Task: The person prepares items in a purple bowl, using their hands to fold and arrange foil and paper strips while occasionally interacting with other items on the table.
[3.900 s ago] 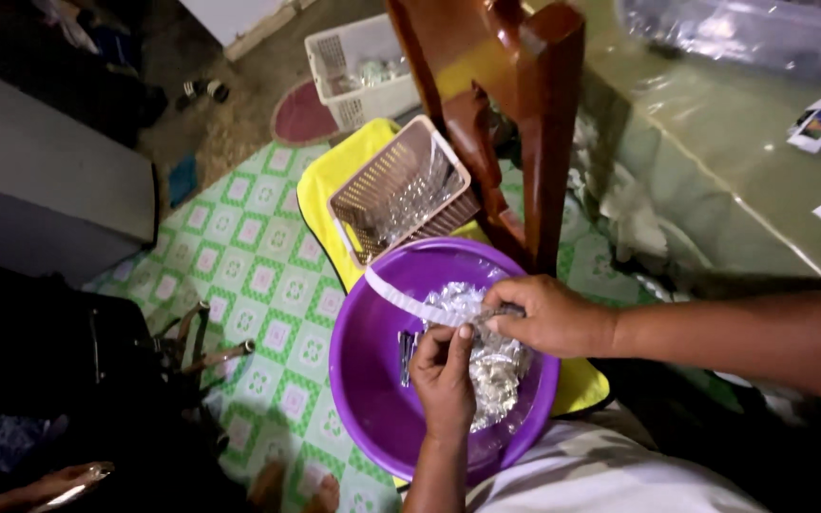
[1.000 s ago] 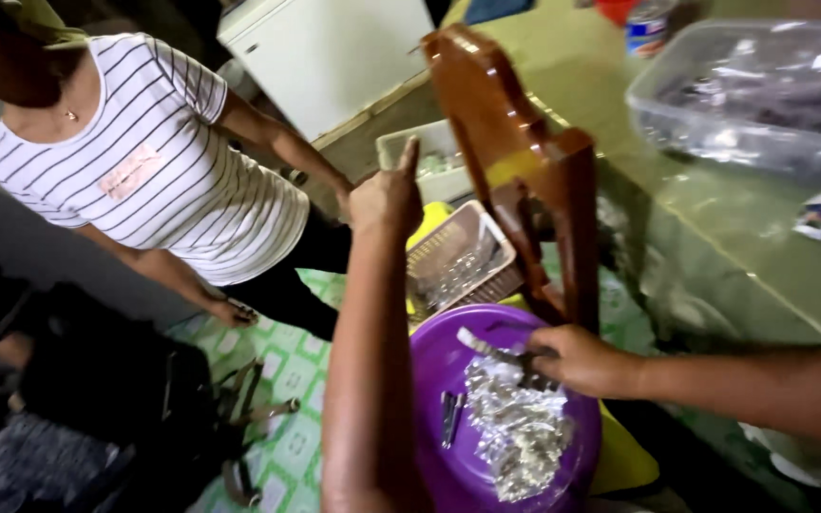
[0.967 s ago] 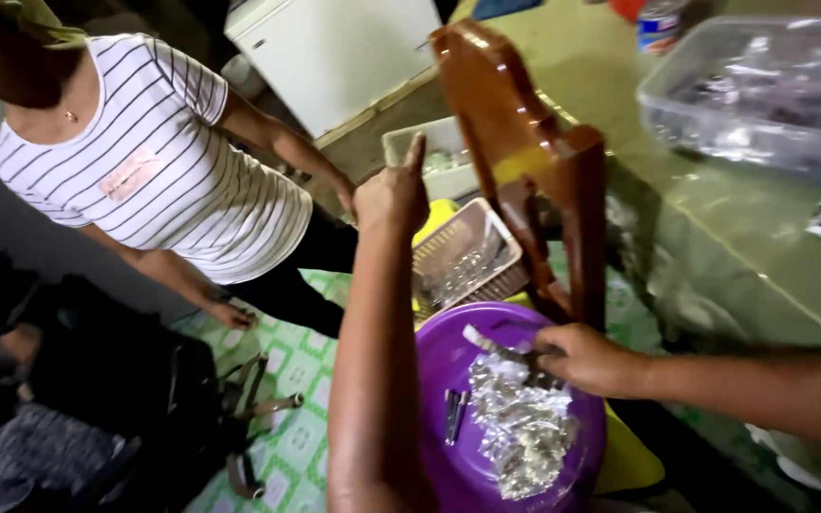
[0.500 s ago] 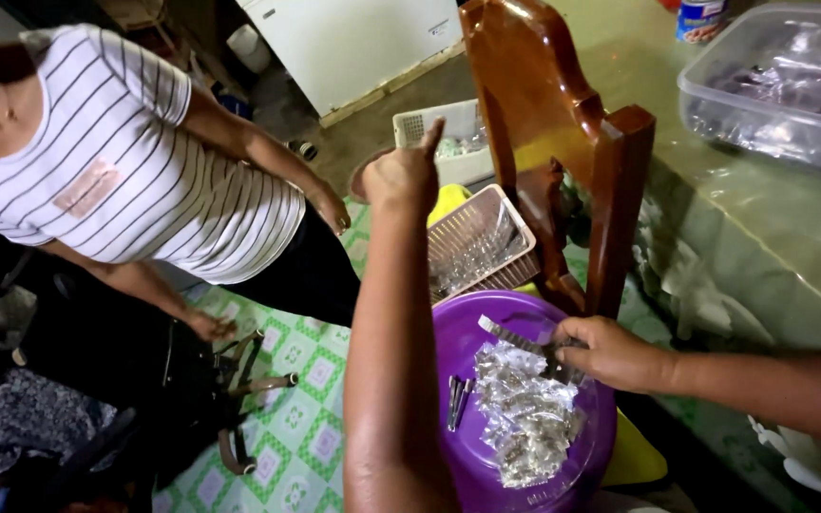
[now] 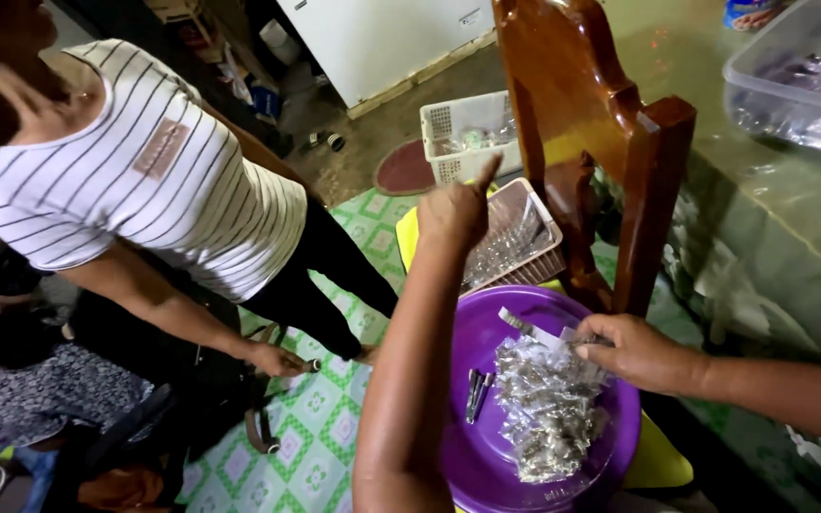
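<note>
A purple basin (image 5: 515,323) sits on my lap with a heap of small clear packets (image 5: 548,418) and a small metal tool (image 5: 477,391) in it. My right hand (image 5: 634,350) rests on the heap's upper edge, pinching a clear packet strip (image 5: 534,328). My left hand (image 5: 456,209) is raised above the basin with its fingers curled and one finger pointing up, holding nothing.
A person in a striped shirt (image 5: 144,180) bends over at the left. A brown wooden chair (image 5: 591,142) stands behind the basin, with a mesh basket (image 5: 515,242) and a white basket (image 5: 467,133) beside it. A clear bin (image 5: 800,76) sits on the green table.
My left hand has lifted out of the basin and points upward. My view has swung up, bringing the striped-shirt person into sight. My right hand stays on the packets.
</note>
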